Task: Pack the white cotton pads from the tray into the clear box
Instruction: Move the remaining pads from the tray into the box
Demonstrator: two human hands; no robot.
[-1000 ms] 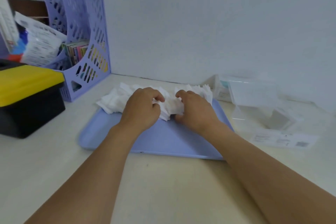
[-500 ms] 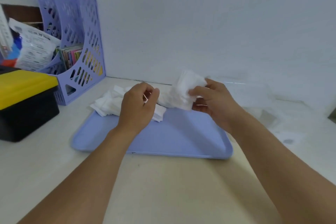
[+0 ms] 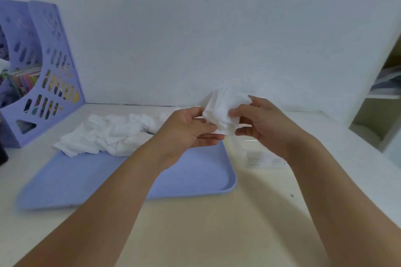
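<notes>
Head view: we pinch the pad stack between left hand and right hand, fingers curled round it; clear box lies just below-right, off the tray's right edge.

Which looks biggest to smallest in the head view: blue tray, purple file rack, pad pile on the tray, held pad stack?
1. Blue tray
2. Pad pile and purple file rack: look alike, rack cut off at the frame edge, unranked
3. Held pad stack
</notes>
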